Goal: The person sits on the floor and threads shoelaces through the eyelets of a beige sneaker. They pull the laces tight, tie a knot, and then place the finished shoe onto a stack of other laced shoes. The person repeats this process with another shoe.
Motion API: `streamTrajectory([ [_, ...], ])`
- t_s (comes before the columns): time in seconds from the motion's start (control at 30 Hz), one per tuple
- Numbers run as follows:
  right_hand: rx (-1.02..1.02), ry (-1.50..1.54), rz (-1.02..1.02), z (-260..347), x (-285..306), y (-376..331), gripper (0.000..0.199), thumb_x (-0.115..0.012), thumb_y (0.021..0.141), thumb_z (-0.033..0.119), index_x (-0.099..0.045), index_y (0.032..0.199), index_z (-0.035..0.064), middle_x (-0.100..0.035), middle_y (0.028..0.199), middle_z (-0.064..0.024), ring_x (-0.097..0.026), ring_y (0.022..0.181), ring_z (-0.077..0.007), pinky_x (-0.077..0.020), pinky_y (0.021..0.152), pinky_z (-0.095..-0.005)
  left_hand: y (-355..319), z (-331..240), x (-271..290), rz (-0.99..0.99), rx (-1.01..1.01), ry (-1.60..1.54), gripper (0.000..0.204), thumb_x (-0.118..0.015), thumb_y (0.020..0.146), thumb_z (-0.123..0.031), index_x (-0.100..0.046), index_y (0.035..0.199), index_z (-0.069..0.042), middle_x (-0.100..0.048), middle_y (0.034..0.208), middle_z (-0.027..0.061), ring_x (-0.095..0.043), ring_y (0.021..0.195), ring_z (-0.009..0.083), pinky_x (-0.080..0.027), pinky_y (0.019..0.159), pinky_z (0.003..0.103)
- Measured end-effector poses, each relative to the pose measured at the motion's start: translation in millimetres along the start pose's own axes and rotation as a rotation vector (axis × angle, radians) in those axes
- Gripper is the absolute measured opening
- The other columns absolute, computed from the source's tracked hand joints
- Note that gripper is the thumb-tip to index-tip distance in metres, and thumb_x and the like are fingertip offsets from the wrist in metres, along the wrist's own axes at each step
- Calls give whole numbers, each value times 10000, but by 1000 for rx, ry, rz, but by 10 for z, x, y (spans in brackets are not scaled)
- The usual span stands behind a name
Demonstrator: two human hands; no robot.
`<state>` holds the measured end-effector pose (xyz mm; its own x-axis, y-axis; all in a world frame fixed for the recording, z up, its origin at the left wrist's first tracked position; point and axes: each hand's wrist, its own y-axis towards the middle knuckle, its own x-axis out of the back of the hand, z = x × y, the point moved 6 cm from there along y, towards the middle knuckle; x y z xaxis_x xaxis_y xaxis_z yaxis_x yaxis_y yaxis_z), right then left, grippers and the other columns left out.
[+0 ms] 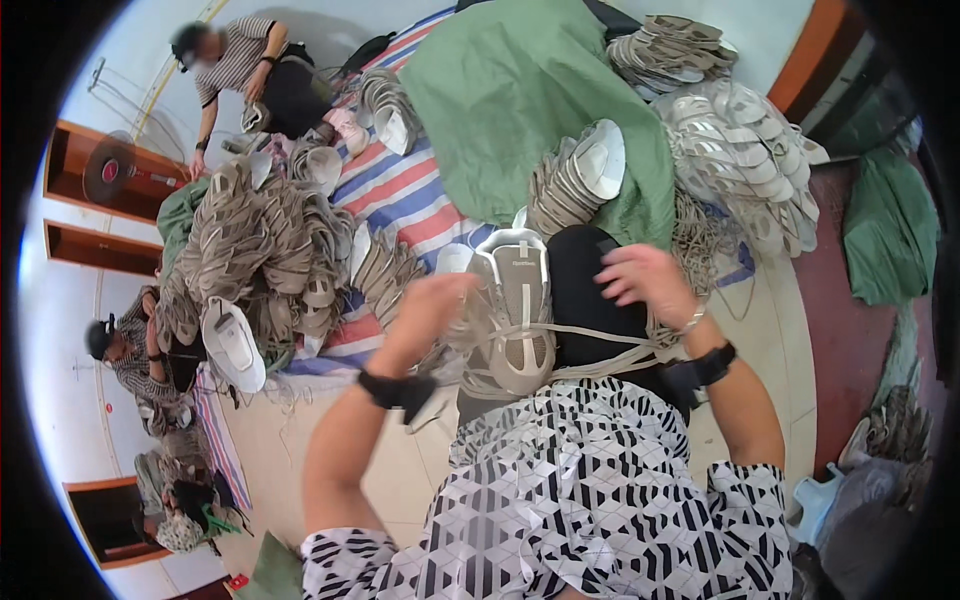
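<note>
Striped sheet (400,195) behind. Shoe top (525,290), on the lap's (592,310) left edge, seems light, soft: hold its sides. Left hand (425,315) blurry, right hand (650,285) half-curled; can't tell their hold.

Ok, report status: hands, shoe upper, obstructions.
Left hand blurred, grip unclear. Right hand near black trouser leg. Shoe upper between hands. Loose lace crossing it.

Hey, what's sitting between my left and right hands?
In the head view, a taupe shoe upper and your black-clad knee lie between your left hand and right hand.
</note>
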<state>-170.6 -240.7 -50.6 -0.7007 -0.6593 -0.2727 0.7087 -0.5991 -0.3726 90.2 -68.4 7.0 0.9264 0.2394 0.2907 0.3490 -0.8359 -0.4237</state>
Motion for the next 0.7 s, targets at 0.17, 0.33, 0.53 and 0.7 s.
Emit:
streamTrajectory([
  [0.17,266,-699,48,-166,-658,80,143,-551,865,114,-633,925,14,-661,737,-146,-670,662,-257,-524,607,-363,344,31,-934,101,-245,370,287,-536,910,-181,-626,1085,28,-606,661,65,-576,554,157,-458,527,306],
  [0.33,400,-1283,39,-195,-848,-133,166,-590,829,205,-668,813,59,-650,707,-170,-658,706,-342,-521,648,-440,431,206,-1134,305,-277,994,216,-578,805,-173,-665,903,-1,-638,761,235,-633,762,404,-507,688,451],
  [0.53,460,-1095,-36,-215,-850,-262,156,-604,824,210,-643,795,62,-655,712,-131,-653,686,-330,-516,630,-422,407,147,-957,491,-18,574,148,-584,770,-128,-652,810,-4,-611,603,92,-600,509,196,-474,505,335],
  [0.7,544,-1162,-16,-200,-955,-162,142,-604,822,192,-625,771,62,-645,758,-128,-648,685,-324,-517,635,-416,392,140,-932,451,18,421,121,-593,764,-99,-657,784,3,-604,604,54,-586,499,132,-465,489,292],
])
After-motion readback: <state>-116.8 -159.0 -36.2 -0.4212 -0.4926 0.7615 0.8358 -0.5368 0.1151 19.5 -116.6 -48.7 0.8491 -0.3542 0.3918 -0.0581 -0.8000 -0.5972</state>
